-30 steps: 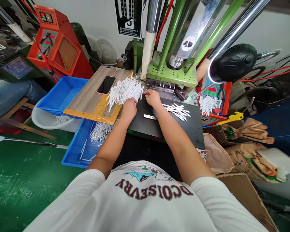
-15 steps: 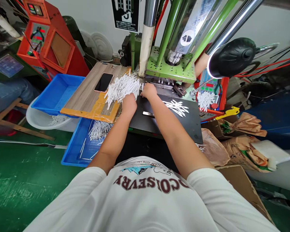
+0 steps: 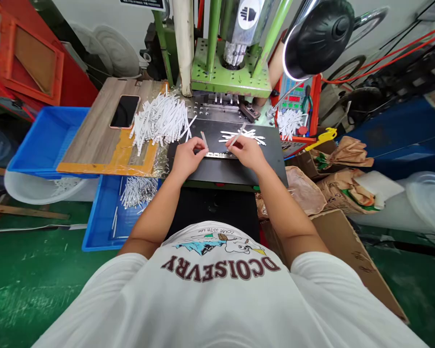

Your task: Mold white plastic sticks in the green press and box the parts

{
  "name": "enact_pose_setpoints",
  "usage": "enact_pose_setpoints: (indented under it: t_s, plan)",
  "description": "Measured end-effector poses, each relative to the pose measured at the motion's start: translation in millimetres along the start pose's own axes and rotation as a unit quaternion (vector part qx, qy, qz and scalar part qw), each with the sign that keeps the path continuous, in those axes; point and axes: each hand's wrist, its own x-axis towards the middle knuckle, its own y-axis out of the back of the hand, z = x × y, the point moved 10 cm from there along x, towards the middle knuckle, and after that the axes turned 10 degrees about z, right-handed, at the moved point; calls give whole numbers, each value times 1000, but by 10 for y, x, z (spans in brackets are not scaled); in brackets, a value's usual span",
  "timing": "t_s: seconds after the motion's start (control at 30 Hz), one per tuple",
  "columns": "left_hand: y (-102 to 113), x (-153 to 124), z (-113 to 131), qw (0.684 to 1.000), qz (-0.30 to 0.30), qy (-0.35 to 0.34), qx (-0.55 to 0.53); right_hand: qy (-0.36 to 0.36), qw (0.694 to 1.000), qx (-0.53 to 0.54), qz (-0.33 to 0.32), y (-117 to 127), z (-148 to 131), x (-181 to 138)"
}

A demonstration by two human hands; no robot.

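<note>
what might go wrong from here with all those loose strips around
The left hand and right hand each hold a white strip near the slim metal bar; a bump might shift the bar. The big pile looks loose, so pieces could slide onto the black plate. The phone lies close to that pile and might get knocked.

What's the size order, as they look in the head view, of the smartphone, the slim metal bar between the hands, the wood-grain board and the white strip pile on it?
1. Wood-grain board
2. White strip pile
3. Smartphone
4. Slim metal bar
</note>
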Motion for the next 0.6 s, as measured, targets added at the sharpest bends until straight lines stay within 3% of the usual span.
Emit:
enact_pose_setpoints:
  t_s: [0.17,0.37,0.6]
  plan:
    - [-389,-60,210,998,-42,-43,30,82,996,-3,44,44,-43,-346]
    - [-421,-173,320,984,-39,-105,142,156,985,-74,25,-91,-139,-433]
    - [-446,-196,274,983,-23,-87,159,147,987,-37,55,-77,-67,-494]
